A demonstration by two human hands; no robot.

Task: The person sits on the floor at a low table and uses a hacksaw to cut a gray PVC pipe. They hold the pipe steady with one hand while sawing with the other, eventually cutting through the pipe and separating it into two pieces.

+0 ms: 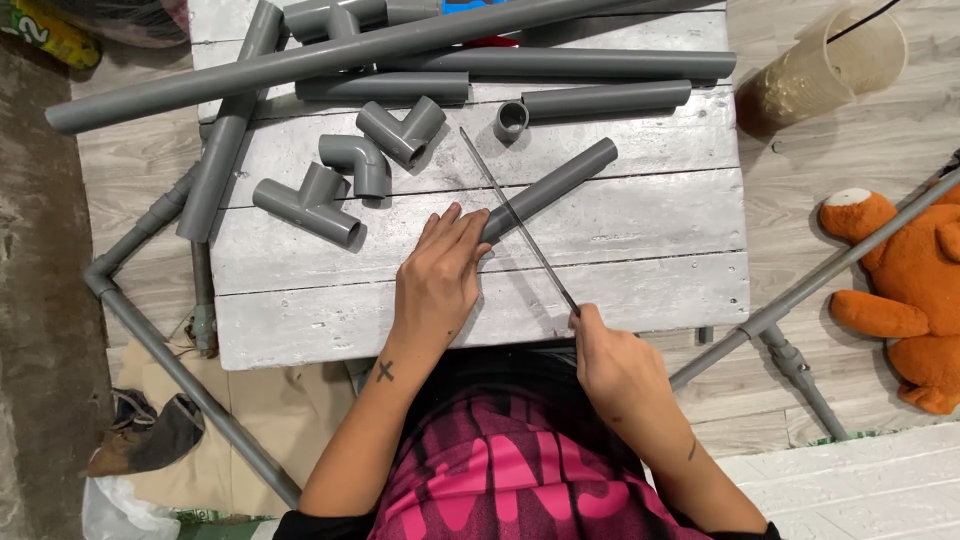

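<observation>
My left hand (440, 275) presses down on the near end of a short grey plastic pipe (560, 182) that lies at an angle on the white plank table (640, 290). My right hand (612, 360) grips the near end of a thin metal saw blade (515, 215). The blade lies across the pipe, just right of my left fingers, and runs up and to the left.
Grey fittings lie left of my hand: two tees (308, 205) (403, 130), an elbow (357, 160) and a small coupling (511, 119). Several long pipes (330, 55) are stacked at the table's far side. A pipe frame (180, 375) runs along the floor, with an orange plush toy (905, 285) and a clear jar (830, 70) to the right.
</observation>
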